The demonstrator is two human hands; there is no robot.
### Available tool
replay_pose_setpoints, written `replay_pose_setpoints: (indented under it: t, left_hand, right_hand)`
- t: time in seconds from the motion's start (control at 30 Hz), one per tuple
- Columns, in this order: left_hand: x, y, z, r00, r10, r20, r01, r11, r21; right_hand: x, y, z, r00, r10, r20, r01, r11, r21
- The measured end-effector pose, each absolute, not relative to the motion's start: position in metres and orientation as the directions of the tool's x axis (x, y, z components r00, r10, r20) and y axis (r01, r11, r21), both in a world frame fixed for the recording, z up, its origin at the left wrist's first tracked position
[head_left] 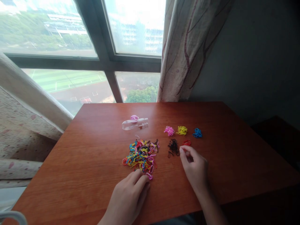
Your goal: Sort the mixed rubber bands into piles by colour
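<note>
A mixed pile of small coloured rubber bands [140, 156] lies mid-table. My left hand [128, 193] rests at its near edge, fingers curled together beside a pink band [149, 176]; whatever its fingertips hold is hidden. To the right, my right hand [194, 164] is closed in a pinch, thumb against forefinger, just in front of a small group of red bands [187, 142]. I cannot make out what sits in that pinch. Left of it are black bands [173, 147]. Behind lie separate heaps of pink bands [169, 131], yellow bands [182, 130] and blue bands [197, 132].
A clear plastic bottle-shaped container [133, 124] lies on its side behind the pile, with something pink by it. One pale band [137, 136] lies apart. The wooden table [70, 168] meets a window with curtains [178, 50] at its far edge.
</note>
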State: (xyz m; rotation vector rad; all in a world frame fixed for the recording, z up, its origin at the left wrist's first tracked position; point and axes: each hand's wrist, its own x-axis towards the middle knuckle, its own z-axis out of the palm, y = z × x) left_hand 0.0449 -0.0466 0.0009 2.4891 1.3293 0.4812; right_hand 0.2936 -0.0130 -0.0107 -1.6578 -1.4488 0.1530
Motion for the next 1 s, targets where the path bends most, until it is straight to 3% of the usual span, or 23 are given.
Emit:
replay_pose_setpoints:
  t: [0.2,0.53,1.0]
  left_hand:
    - [0.040,-0.046,0.003,0.525,0.831,0.183,0.744,-0.553,0.375]
    - [0.022,-0.045,0.003,0.485,0.846,0.222,0.750,-0.533,0.392]
    - [0.020,-0.035,0.002,0.555,0.828,0.075,0.797,-0.556,0.235]
  right_hand:
    - [0.274,-0.033,-0.017,0.179,0.872,0.456,0.692,0.218,-0.689]
    - [0.275,-0.030,-0.011,0.224,0.893,0.390,0.636,0.169,-0.753]
    - [0.275,-0.030,-0.013,0.204,0.893,0.402,0.623,0.198,-0.756]
